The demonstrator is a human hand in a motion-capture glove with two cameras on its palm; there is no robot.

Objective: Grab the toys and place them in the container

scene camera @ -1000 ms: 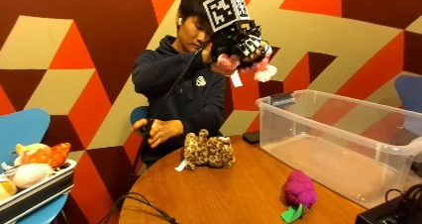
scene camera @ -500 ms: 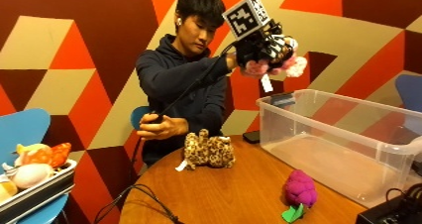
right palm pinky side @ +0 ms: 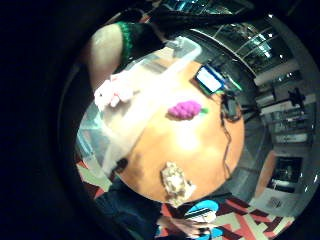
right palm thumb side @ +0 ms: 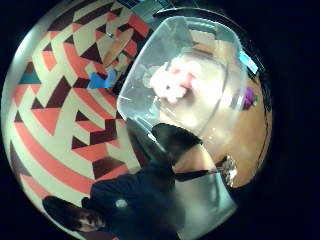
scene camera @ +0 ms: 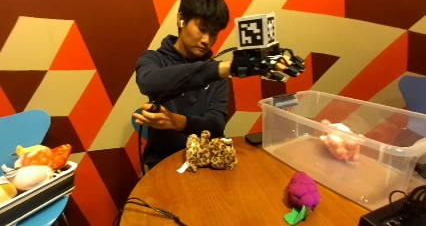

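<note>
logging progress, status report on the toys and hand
Right hand open above the bin. Pink toy in bin. Leopard toy, purple toy on table. Nothing blocking.

clear glossy plastic container [scene camera: 373, 131], fuzzy cloth leopard toy [scene camera: 210, 154], nubbly purple plush grapes [scene camera: 303, 190], smooth wooden table [scene camera: 219, 196]

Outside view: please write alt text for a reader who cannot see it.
A person holds the gloved hand open above a clear bin with a pink toy inside. A leopard toy and a purple toy lie on the table.
</note>
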